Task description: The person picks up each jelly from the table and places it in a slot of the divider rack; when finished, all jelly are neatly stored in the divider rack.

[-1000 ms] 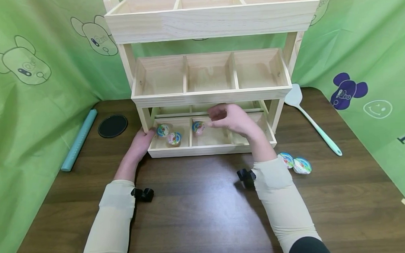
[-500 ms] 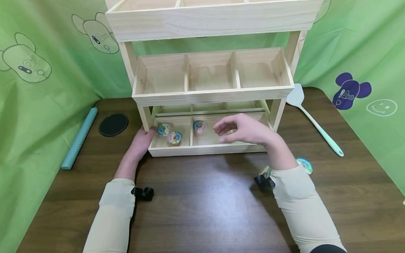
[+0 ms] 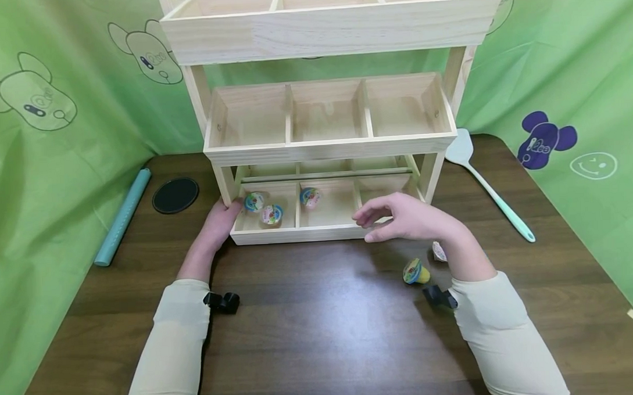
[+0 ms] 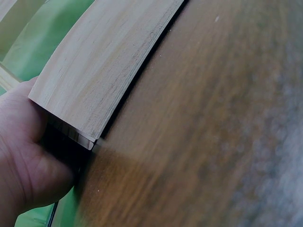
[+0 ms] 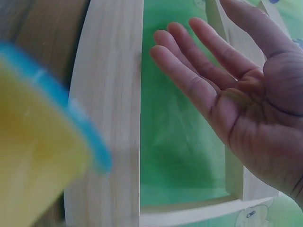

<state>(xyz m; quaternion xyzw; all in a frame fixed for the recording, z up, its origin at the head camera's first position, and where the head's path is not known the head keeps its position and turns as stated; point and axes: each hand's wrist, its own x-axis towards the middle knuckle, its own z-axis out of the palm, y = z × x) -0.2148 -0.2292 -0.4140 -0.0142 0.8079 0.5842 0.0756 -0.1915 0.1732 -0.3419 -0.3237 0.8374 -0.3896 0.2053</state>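
My left hand grips the left end of the wooden rack's bottom tray by the post; in the left wrist view its fingers are hidden behind the wood. My right hand hovers over the tray's front right, fingers loosely bent and holding nothing. Two small jelly cups, one at the back and one nearer, sit in the left compartment. Another jelly cup is in the middle one. On the table, a yellow jelly cup lies tipped beside my right wrist, and a pale cup is partly covered by the arm.
The rack's middle tray and top tray overhang the bottom one. A pale spatula lies at right. A black disc and a blue cylinder lie at left. Green cloth surrounds the table.
My right hand has withdrawn from the middle compartment, moving right and toward me. Its arm now uncovers the yellow cup and covers the lids seen farther right. My left hand stays put.
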